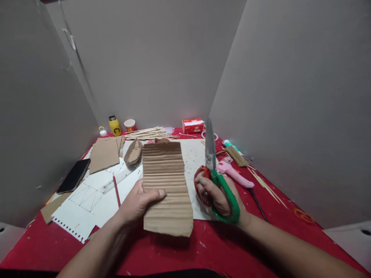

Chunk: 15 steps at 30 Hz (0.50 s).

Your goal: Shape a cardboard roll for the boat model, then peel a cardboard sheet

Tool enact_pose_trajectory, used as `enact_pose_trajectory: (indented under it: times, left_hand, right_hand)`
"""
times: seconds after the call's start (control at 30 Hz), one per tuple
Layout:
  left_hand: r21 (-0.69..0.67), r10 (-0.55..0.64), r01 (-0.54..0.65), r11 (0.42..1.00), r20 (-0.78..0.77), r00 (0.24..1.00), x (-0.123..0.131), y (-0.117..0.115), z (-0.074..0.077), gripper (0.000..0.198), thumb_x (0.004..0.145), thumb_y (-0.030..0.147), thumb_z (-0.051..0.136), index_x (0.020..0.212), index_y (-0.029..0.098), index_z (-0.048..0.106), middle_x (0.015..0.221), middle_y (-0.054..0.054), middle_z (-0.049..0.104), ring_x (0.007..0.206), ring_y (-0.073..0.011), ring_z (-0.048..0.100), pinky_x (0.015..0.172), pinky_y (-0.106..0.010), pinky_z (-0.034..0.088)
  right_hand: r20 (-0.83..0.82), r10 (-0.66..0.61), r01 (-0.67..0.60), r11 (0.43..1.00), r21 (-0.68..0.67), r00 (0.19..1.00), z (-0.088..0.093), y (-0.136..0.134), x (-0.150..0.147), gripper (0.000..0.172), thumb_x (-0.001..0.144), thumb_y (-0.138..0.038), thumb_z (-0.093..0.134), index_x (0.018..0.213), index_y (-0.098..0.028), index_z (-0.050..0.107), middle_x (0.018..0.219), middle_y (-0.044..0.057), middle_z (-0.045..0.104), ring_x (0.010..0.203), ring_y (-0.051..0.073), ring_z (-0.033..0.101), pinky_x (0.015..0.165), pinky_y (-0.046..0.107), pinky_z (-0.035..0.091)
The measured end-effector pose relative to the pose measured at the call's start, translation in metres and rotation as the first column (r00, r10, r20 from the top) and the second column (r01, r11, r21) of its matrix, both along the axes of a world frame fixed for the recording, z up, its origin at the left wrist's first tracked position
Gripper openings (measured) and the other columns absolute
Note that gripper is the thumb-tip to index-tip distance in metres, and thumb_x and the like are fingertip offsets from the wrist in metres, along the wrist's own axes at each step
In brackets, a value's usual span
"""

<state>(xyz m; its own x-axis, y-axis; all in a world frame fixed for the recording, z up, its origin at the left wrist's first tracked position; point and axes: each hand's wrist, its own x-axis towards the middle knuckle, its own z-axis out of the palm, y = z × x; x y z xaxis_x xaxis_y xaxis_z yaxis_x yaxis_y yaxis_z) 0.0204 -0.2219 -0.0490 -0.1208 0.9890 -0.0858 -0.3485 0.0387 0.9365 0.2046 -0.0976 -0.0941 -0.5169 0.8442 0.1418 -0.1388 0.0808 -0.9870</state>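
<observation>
My left hand [142,202] grips the left edge of a piece of corrugated cardboard [166,173], thumb lying across its ribbed face. The cardboard is held up over the table, its lower right corner cut at a slant. In my right hand [216,193] is a pair of scissors [211,154] with one green and one red handle. Its blades point upward and lie together, apart from the cardboard's right edge. Behind the cardboard's left side sits a small boat-shaped cardboard piece [133,151].
On the red table [162,258] lie a drawing sheet [87,200], a red pencil [116,189], a black phone [74,175] and flat cardboard [104,154]. A pink glue gun [236,173] rests at right. Wooden sticks [147,133], a yellow bottle [115,126], a paper cup [130,125] and a red box [193,126] line the back.
</observation>
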Motion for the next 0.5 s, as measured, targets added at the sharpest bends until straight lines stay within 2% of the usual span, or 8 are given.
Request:
enact_pose_trajectory:
  times: [0.07, 0.13, 0.2, 0.27, 0.4, 0.5]
  left_hand:
    - [-0.041, -0.113, 0.111, 0.993, -0.032, 0.993, -0.001, 0.0, 0.0, 0.031, 0.072, 0.02, 0.073, 0.103, 0.016, 0.071, 0.098, -0.009, 0.075, 0.083, -0.0223, 0.07, 0.08, -0.033, 0.053]
    - [-0.091, -0.216, 0.21, 0.973, -0.058, 0.975, 0.0, 0.001, -0.001, 0.036, 0.072, 0.02, 0.072, 0.107, 0.017, 0.07, 0.097, -0.009, 0.075, 0.083, -0.0224, 0.07, 0.081, -0.033, 0.052]
    - [-0.134, -0.323, 0.31, 0.941, -0.089, 0.942, 0.001, 0.002, -0.002, 0.039, 0.072, 0.02, 0.071, 0.11, 0.017, 0.07, 0.098, -0.009, 0.074, 0.086, -0.0237, 0.069, 0.081, -0.034, 0.051]
    - [-0.168, -0.403, 0.379, 0.91, -0.141, 0.904, 0.001, 0.002, -0.003, 0.035, 0.072, 0.021, 0.069, 0.107, 0.016, 0.072, 0.096, -0.008, 0.074, 0.086, -0.0238, 0.068, 0.08, -0.033, 0.05]
    - [-0.213, -0.444, 0.403, 0.89, -0.207, 0.872, 0.0, 0.002, -0.003, 0.033, 0.069, 0.02, 0.069, 0.102, 0.017, 0.073, 0.093, -0.006, 0.075, 0.083, -0.0222, 0.068, 0.077, -0.03, 0.051]
    - [-0.182, -0.418, 0.39, 0.903, -0.157, 0.895, -0.002, 0.0, 0.002, 0.037, 0.068, 0.021, 0.072, 0.106, 0.017, 0.071, 0.095, -0.006, 0.074, 0.085, -0.0232, 0.068, 0.078, -0.032, 0.051]
  right_hand:
    - [-0.09, -0.03, 0.031, 0.999, 0.01, 0.995, 0.002, 0.007, 0.001, 0.038, 0.077, -0.054, 0.067, 0.081, -0.018, 0.054, 0.058, -0.003, 0.055, 0.04, 0.008, 0.043, 0.036, 0.02, 0.034]
    - [-0.156, -0.027, 0.031, 0.999, 0.024, 0.987, 0.005, 0.012, 0.003, 0.036, 0.078, -0.052, 0.067, 0.085, -0.019, 0.056, 0.059, -0.003, 0.056, 0.041, 0.008, 0.045, 0.038, 0.02, 0.037]
    - [-0.14, -0.011, 0.019, 0.998, 0.059, 0.99, 0.01, 0.013, 0.007, 0.034, 0.078, -0.051, 0.067, 0.086, -0.019, 0.057, 0.055, -0.005, 0.052, 0.041, 0.009, 0.044, 0.038, 0.021, 0.037]
    - [-0.047, -0.015, 0.022, 0.986, 0.167, 0.999, 0.019, 0.011, 0.01, 0.032, 0.077, -0.049, 0.066, 0.083, -0.018, 0.06, 0.057, -0.004, 0.052, 0.044, 0.009, 0.046, 0.039, 0.021, 0.037]
    - [0.148, -0.072, 0.004, 0.908, 0.42, 0.986, 0.037, 0.007, 0.016, 0.027, 0.079, -0.043, 0.062, 0.072, -0.017, 0.058, 0.069, 0.002, 0.058, 0.059, 0.014, 0.053, 0.053, 0.025, 0.046]
    - [0.265, -0.046, -0.082, 0.888, 0.453, 0.963, 0.045, 0.009, 0.018, 0.022, 0.079, -0.038, 0.059, 0.072, -0.018, 0.056, 0.061, 0.0, 0.056, 0.056, 0.013, 0.051, 0.053, 0.025, 0.045]
